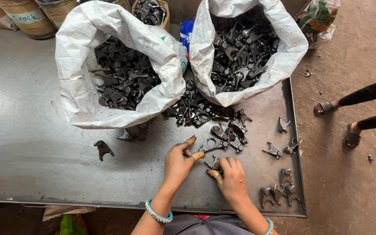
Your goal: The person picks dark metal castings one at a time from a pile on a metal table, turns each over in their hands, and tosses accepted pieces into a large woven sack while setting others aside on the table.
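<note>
Much of the small dark fork-shaped part [213,162] is covered by the right hand [231,178], so only its forked end shows, and which way its long axis runs is hard to call; the prongs seem to point away from the person, toward the heap of dark metal parts [205,111]. That heap spills out between two white woven sacks [118,93], both stuffed with the same pieces, their bottoms hidden by folded cloth. The right hand is curled, fingertips pinching the part against the steel table [35,152] just short of the heap. The left hand [178,163] lies beside it, loosely curled, forefinger stretched toward the heap, thumb touching the right hand's fingers; whether it grips anything I cannot tell. A lone part [103,149] lies well left of the heap. Off the table's far side, someone's sandalled feet [338,122] are cut off by the edge
</note>
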